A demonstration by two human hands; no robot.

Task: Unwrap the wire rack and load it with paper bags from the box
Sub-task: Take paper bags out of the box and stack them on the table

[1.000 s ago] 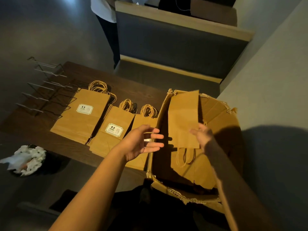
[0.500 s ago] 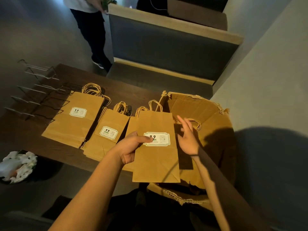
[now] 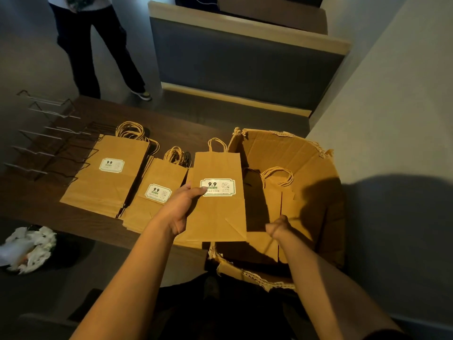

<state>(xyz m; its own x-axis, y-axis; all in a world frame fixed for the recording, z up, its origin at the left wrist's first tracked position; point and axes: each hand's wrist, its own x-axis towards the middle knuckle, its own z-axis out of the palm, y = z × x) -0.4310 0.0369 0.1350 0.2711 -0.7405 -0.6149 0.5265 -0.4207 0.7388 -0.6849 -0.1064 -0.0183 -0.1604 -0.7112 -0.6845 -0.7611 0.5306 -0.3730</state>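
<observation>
My left hand [image 3: 183, 209] grips a flat brown paper bag [image 3: 220, 217] by its left edge, thumb on its white 9.9 label, holding it above the table edge beside the open cardboard box [image 3: 318, 168]. My right hand [image 3: 279, 228] is down inside the box, fingers curled on the bottom edge of another paper bag [image 3: 274, 200] that lies there with its handles up. Two stacks of bags lie on the table: a large one [image 3: 107, 177] and a smaller one [image 3: 159, 192]. The wire rack [image 3: 49, 143] lies flat at the table's left end.
A dark wooden table [image 3: 171, 123] carries the bags and rack. A grey bench seat [image 3: 245, 57] stands behind it. A person stands at the far left [image 3: 98, 45]. Crumpled white wrapping fills a bin [image 3: 27, 246] at lower left. A grey wall rises on the right.
My left hand took over the labelled bag and carried it left over the table edge. My right hand let go and dropped into the box onto another bag.
</observation>
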